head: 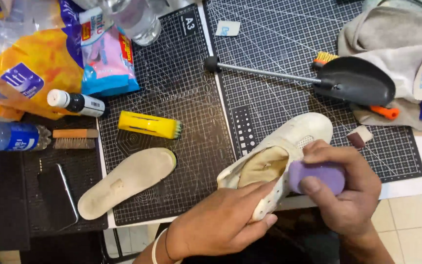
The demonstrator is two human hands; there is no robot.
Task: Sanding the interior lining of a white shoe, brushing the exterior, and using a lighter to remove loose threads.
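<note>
A white shoe (296,134) lies tilted over the front edge of the black cutting mat (191,98), its opening facing me. My left hand (225,220) grips the shoe's heel end from below. My right hand (345,190) holds a purple sponge block (321,174) pressed against the shoe's side. A cream insole (125,181) lies on the mat to the left of the shoe, apart from both hands.
A black shoe tree (352,80) with a metal rod lies behind the shoe. A yellow brush (150,124), a small wooden brush (74,138), a black-and-white bottle (76,102), a water bottle (8,136), packets (40,58) and a grey cloth (396,39) surround the mat.
</note>
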